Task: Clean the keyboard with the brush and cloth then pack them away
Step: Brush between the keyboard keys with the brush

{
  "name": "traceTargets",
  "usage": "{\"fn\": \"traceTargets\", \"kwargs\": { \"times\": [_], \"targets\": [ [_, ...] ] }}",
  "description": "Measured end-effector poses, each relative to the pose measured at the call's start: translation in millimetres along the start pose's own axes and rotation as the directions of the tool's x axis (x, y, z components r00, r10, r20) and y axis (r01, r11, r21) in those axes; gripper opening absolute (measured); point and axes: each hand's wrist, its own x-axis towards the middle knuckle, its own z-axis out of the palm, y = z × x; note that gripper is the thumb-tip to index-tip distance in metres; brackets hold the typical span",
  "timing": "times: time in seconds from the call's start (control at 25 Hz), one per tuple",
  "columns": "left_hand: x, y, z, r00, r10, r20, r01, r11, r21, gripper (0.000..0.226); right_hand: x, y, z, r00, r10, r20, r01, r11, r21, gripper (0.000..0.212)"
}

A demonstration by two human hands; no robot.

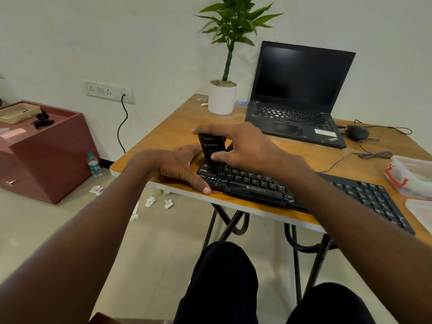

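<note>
A black Zebronics keyboard [327, 195] lies along the front edge of the wooden table [292, 157]. My right hand [243, 146] grips a black brush [211, 147] by its upright handle, its lower end down on the keys at the keyboard's left end. My left hand [180, 164] rests flat on the table against that left end, with the thumb lying by the front corner keys. I see no cloth.
An open black laptop [297, 101] and a white plant pot [222, 98] stand at the back. A mouse [356, 132] and its cable lie to the right, beside clear plastic containers [411, 176]. On the floor to the left are crumpled paper bits [149, 202], a water bottle [94, 164] and a maroon cabinet [44, 150].
</note>
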Motion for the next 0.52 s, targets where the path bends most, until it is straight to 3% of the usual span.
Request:
{"fn": "traceTargets", "kwargs": {
  "times": [0.08,0.16,0.24,0.32,0.52],
  "targets": [
    [-0.5,0.5,-0.1,1.0,-0.002,0.001,0.002,1.0,0.013,0.141,6.3,1.9,-14.5,0.997,0.028,0.065,-0.021,0.993,-0.113,0.064],
    [-0.5,1.5,0.2,1.0,-0.006,0.002,0.006,1.0,0.025,0.144,14.3,-1.4,-16.7,0.999,0.043,-0.012,-0.045,0.987,-0.155,0.065],
    [0.4,2.0,1.2,1.0,-0.016,-0.001,0.016,1.0,0.021,0.14,15.6,-7.7,-6.0,0.995,0.03,-0.094,-0.034,0.999,-0.034,0.067],
    [2.3,-0.8,0.9,1.0,-0.027,0.004,0.026,0.999,0.021,0.141,12.5,-8.7,6.0,0.997,0.006,-0.077,-0.005,1.0,0.01,0.067],
    [2.4,-3.1,0.4,1.0,0.006,-0.002,-0.006,1.0,0.028,0.144,14.2,2.3,-5.9,0.995,0.073,-0.065,-0.088,0.954,-0.287,0.064]
  ]
}}
